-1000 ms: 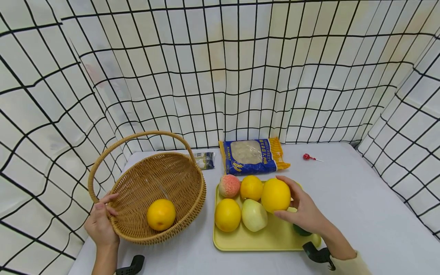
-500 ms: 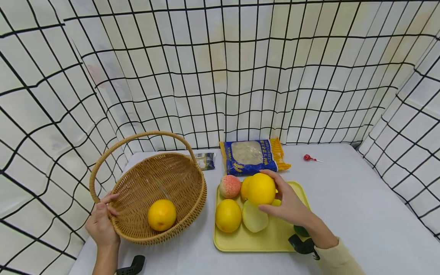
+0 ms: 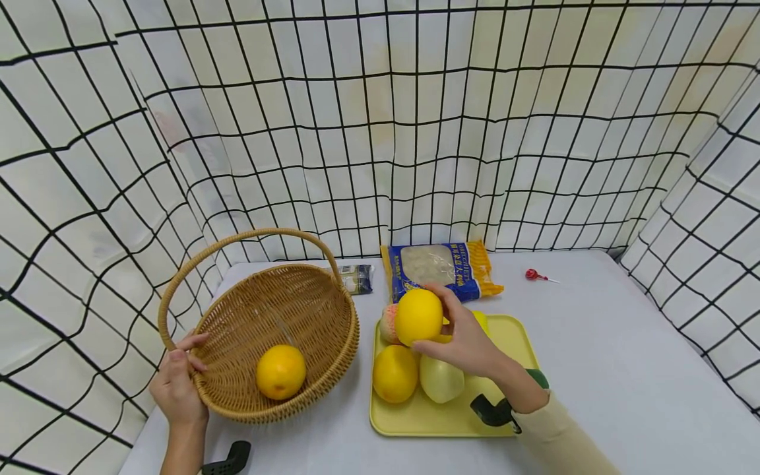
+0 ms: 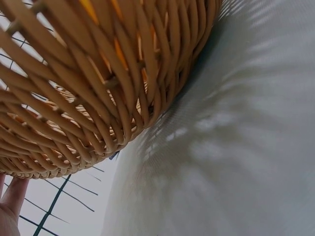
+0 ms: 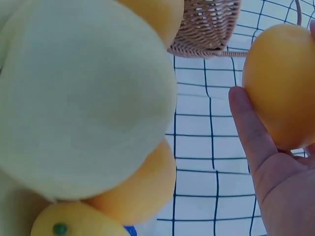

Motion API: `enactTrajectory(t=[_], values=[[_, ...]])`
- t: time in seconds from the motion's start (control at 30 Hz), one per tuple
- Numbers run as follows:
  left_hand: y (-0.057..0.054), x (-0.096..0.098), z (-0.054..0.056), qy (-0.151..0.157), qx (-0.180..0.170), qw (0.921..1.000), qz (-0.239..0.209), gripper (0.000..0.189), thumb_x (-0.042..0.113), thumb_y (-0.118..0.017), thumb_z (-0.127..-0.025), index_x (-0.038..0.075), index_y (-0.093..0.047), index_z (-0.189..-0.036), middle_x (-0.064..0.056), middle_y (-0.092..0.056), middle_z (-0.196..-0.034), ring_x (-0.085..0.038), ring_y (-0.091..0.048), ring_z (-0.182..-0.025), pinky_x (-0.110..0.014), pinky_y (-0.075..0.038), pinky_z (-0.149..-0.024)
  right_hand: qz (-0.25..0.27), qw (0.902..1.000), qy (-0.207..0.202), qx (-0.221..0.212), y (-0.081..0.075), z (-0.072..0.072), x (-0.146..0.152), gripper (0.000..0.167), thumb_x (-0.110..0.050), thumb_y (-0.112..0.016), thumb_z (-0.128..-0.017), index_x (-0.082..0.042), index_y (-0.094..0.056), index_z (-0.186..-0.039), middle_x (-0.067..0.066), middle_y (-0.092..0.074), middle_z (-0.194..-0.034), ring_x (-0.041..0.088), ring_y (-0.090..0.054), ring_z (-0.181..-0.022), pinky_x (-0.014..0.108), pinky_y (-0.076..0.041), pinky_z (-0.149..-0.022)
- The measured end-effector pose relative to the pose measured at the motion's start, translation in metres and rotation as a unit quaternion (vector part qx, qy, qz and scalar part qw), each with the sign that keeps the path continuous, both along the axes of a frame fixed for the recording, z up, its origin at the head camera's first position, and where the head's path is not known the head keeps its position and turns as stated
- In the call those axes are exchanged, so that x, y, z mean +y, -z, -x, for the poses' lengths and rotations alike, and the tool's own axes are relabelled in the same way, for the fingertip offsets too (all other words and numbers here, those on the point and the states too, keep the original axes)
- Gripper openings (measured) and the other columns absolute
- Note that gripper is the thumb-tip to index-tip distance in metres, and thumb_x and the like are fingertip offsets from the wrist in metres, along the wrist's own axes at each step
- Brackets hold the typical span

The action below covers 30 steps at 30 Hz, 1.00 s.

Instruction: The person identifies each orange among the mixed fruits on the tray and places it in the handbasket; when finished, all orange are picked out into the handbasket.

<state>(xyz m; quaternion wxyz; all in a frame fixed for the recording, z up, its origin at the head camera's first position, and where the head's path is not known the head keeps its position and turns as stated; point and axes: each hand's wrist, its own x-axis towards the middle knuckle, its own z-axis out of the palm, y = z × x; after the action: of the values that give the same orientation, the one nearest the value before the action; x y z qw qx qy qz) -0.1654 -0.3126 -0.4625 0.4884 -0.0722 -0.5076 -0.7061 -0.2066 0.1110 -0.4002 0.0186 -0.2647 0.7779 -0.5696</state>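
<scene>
My left hand grips the left rim of a tilted wicker basket, fingers over the edge. One orange lies inside the basket. In my right hand, thumb and fingers hold another orange above the yellow tray; it partly covers a pink peach. Below it on the tray are an orange and a pale green pear-like fruit. The right wrist view shows the held orange with the thumb along its side, and the pale fruit close up.
Behind the tray lies a blue and yellow pasta bag, with a smaller dark packet to its left. A red lollipop lies back right. A green object shows past the right forearm. Black-gridded white cloth surrounds the table.
My right hand has carried its orange leftward across the tray, from the right of the pale fruit to in front of the peach. The left hand and basket stay nearly still.
</scene>
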Motion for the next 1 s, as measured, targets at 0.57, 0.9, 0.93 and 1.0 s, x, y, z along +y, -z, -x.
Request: enactTrajectory(t=[0.57, 0.9, 0.93, 1.0], values=[[-0.001, 0.002, 0.004, 0.0, 0.025, 0.9995, 0.017, 0.052, 0.004, -0.047, -0.099, -0.015, -0.041, -0.051, -0.019, -0.072, -0.09, -0.037, -0.057, -0.11, -0.031, -0.037, -0.106, 0.058, 0.9968, -0.02, -0.052, -0.002, 0.001, -0.045, 0.084, -0.018, -0.083, -0.078, -0.034, -0.035, -0.144, 0.003, -0.049, -0.134, 0.026, -0.061, -0.107, 0.037, -0.056, -0.085], [-0.003, 0.005, 0.002, 0.007, 0.006, 0.9999, 0.007, 0.055, 0.01, -0.047, -0.1, -0.015, -0.041, -0.051, -0.018, -0.072, -0.092, -0.036, -0.055, -0.112, -0.029, -0.034, -0.109, 0.08, 0.9946, -0.057, -0.032, -0.008, -0.007, -0.077, 0.084, -0.016, -0.081, -0.078, -0.036, -0.034, -0.145, 0.002, -0.048, -0.135, 0.023, -0.062, -0.106, 0.035, -0.056, -0.084], [-0.003, 0.006, 0.001, 0.008, 0.005, 0.9999, 0.007, 0.055, 0.01, -0.047, -0.1, -0.015, -0.041, -0.051, -0.018, -0.072, -0.092, -0.036, -0.055, -0.113, -0.029, -0.033, -0.109, 0.082, 0.9945, -0.06, -0.027, -0.009, -0.008, -0.081, 0.084, -0.016, -0.081, -0.078, -0.036, -0.034, -0.145, 0.001, -0.048, -0.136, 0.022, -0.061, -0.106, 0.035, -0.056, -0.084], [-0.004, 0.006, 0.0, 0.009, 0.002, 0.9999, 0.006, 0.055, 0.009, -0.047, -0.1, -0.015, -0.041, -0.051, -0.017, -0.072, -0.092, -0.036, -0.054, -0.114, -0.03, -0.032, -0.11, 0.082, 0.9941, -0.068, -0.021, -0.01, -0.009, -0.086, 0.085, -0.016, -0.081, -0.079, -0.036, -0.033, -0.145, 0.0, -0.047, -0.137, 0.021, -0.06, -0.107, 0.036, -0.055, -0.086]])
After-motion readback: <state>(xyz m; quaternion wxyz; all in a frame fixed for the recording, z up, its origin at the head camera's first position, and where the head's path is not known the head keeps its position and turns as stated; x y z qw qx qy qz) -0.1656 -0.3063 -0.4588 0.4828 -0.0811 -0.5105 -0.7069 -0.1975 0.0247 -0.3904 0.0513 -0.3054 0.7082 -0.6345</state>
